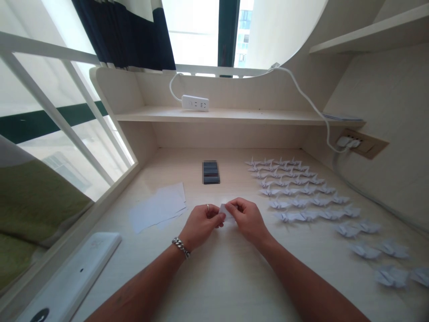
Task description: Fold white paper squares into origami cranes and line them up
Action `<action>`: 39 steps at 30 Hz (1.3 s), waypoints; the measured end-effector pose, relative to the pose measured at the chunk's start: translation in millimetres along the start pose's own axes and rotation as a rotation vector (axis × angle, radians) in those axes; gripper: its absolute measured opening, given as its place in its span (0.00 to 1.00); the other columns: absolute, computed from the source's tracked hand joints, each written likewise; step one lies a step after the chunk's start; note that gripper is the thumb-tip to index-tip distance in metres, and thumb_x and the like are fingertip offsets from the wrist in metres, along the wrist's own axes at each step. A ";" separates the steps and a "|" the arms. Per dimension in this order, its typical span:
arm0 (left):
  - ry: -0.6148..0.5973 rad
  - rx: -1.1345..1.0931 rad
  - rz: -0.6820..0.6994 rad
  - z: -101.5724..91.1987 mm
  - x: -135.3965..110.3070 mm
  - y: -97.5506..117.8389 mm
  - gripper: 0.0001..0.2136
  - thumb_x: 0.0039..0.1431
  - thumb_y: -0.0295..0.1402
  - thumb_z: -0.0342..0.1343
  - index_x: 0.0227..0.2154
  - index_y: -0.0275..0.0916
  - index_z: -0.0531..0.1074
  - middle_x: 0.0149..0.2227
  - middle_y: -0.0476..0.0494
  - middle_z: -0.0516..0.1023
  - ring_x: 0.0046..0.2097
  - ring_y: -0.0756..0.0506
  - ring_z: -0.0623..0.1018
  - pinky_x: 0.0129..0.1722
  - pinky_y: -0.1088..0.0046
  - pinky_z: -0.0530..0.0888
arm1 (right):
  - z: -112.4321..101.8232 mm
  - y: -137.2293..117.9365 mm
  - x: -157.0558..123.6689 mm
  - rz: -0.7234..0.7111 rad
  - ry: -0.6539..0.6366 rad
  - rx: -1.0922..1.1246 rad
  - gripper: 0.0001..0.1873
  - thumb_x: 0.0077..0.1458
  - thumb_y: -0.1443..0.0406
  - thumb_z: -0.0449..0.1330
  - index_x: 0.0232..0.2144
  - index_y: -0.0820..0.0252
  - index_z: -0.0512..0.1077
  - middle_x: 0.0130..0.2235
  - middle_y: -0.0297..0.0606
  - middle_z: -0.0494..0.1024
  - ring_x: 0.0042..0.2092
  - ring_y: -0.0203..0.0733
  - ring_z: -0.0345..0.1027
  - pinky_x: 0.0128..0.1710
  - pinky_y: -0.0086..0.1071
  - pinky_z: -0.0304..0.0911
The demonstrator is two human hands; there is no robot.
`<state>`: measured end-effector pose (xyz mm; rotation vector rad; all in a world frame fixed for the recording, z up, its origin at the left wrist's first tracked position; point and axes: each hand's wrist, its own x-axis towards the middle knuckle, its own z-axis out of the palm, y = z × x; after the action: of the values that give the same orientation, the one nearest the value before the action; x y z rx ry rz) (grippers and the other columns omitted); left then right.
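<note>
Paper piece (228, 215), frame centre: left hand (201, 222), right hand (247, 220) both pinching it, apparently for steadiness; paper cranes (284, 216) standing frame right.

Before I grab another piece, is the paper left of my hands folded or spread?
Spread: the white sheets lie flat and overlapping on the desk.
</note>
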<state>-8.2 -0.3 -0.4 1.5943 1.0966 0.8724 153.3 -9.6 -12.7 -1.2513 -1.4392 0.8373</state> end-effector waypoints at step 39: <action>0.076 0.263 0.088 -8.3 0.2 1.9 0.09 0.55 0.37 0.57 0.28 0.38 0.78 0.31 0.44 0.81 0.34 0.45 0.78 0.35 0.72 0.71 | -4.7 -9.1 -3.0 -0.043 -0.075 -0.177 0.07 0.52 0.60 0.63 0.27 0.57 0.78 0.28 0.35 0.79 0.31 0.39 0.69 0.32 0.31 0.62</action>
<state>-15.2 2.3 3.7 1.8502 1.2427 0.8801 155.2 -15.0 -3.7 -1.3270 -1.6238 0.7476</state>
